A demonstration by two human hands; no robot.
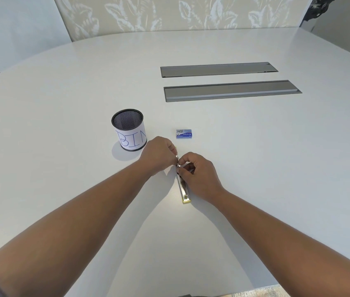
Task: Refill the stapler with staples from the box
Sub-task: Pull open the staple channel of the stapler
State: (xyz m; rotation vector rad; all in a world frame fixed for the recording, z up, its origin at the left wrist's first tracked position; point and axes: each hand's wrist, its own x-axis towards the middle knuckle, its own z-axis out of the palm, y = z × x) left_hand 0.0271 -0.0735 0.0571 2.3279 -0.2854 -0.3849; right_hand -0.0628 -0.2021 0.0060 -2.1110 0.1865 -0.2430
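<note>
A yellow stapler (pixel 183 189) lies on the white table, swung open, with its metal staple channel facing up and its far part under my fingers. My left hand (pixel 159 156) grips the stapler's far half. My right hand (pixel 197 171) pinches the metal part at the hinge, just right of the left fingertips. Both hands touch each other there. The small blue staple box (pixel 184 133) lies shut on the table just beyond the hands, apart from them. Whether staples sit in the channel is too small to tell.
A black mesh cup (pixel 129 129) with a paper label reading "BIN" stands left of the box, close to my left hand. Two long grey cable hatches (pixel 232 91) are set in the table farther back right. The table's near edge (pixel 298 281) curves at lower right.
</note>
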